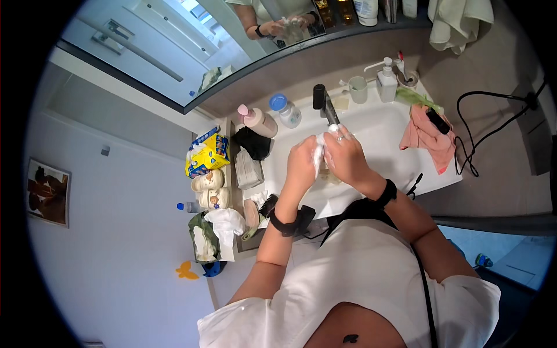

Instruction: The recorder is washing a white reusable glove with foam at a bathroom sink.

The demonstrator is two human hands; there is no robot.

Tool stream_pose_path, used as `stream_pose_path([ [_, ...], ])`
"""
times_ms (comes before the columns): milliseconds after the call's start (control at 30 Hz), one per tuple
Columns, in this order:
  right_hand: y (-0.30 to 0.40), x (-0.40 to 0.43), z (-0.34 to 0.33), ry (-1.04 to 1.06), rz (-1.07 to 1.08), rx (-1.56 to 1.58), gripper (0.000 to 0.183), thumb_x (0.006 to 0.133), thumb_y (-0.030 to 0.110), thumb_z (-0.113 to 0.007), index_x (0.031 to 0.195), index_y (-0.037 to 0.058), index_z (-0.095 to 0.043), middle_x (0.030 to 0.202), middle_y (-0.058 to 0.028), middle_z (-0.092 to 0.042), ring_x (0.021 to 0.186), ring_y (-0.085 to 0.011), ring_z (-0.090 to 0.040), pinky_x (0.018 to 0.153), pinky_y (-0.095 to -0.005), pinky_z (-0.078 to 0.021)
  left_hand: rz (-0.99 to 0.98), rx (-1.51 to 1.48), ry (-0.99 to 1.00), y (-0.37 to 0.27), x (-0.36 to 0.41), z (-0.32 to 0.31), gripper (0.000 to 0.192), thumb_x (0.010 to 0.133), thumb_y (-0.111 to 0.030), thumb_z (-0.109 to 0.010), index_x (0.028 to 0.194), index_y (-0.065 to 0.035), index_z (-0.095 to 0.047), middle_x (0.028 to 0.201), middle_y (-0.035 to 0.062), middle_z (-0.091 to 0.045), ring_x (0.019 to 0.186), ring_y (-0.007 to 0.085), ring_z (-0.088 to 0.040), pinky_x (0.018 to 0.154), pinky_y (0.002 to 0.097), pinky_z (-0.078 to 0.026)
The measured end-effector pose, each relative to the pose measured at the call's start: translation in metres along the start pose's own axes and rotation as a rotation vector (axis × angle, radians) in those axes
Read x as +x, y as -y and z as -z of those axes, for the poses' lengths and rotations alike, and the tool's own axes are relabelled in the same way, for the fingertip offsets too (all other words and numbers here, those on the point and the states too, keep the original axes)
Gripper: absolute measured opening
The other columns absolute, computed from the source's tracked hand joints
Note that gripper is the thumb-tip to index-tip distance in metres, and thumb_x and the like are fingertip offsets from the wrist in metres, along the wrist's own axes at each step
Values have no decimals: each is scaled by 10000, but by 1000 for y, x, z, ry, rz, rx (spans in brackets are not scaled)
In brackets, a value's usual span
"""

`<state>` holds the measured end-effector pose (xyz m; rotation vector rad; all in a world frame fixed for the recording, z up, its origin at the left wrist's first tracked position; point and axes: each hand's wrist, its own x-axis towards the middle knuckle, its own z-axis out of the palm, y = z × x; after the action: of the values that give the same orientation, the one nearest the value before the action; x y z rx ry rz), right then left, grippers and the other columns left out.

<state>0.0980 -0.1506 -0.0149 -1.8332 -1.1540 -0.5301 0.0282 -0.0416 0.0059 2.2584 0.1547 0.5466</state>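
Note:
Both hands meet over the white washbasin (394,130), just in front of the dark faucet (331,114). My left hand (301,158) is curled, with its knuckles up, against my right hand (349,157), which is closed in the same way. Pinched between them is a foamy white item (320,152), perhaps a cloth; lather hides what it is. White foam coats the fingers and thumbs of both hands. Below the hands, something yellowish (328,175) lies in the basin, partly hidden. The mirror (243,48) reflects the hands with the whitish item.
Along the basin's back stand a pink pump bottle (263,123), a blue-capped bottle (290,116), a cup (358,90) and a white pump dispenser (386,85). A pink cloth (428,135) lies right. At left are a black cloth (254,142), wipes (209,152) and clogs (214,198).

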Motion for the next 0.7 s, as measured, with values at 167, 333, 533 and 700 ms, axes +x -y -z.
stream_pose_path([
  [167,2,1,-1,50,31,43,171,626,52,-559,779,36,-484,772,-135,-497,816,-327,-488,641,-401,-429,-12,-66,-13,9,2,2,101,732,-88,-486,702,6,-465,622,196,-497,587,376,-488,510,370,-376],
  [333,-8,-3,-5,66,-28,14,197,639,63,-563,820,39,-491,780,-141,-500,824,-334,-490,662,-413,-427,-2,-132,35,3,1,0,91,735,-79,-487,725,8,-465,592,176,-477,529,324,-462,506,329,-380],
  [533,-2,1,4,-3,9,8,187,675,83,-565,841,39,-491,775,-126,-498,812,-317,-493,642,-395,-430,-135,-145,-31,19,7,3,122,756,-88,-480,783,31,-470,655,164,-480,579,269,-455,554,308,-390],
  [700,-3,6,12,36,47,-19,184,689,106,-575,840,40,-493,796,-113,-504,827,-299,-500,645,-376,-433,-245,-86,-237,23,4,5,193,797,-85,-452,939,45,-466,739,140,-501,645,216,-444,633,275,-396],
])
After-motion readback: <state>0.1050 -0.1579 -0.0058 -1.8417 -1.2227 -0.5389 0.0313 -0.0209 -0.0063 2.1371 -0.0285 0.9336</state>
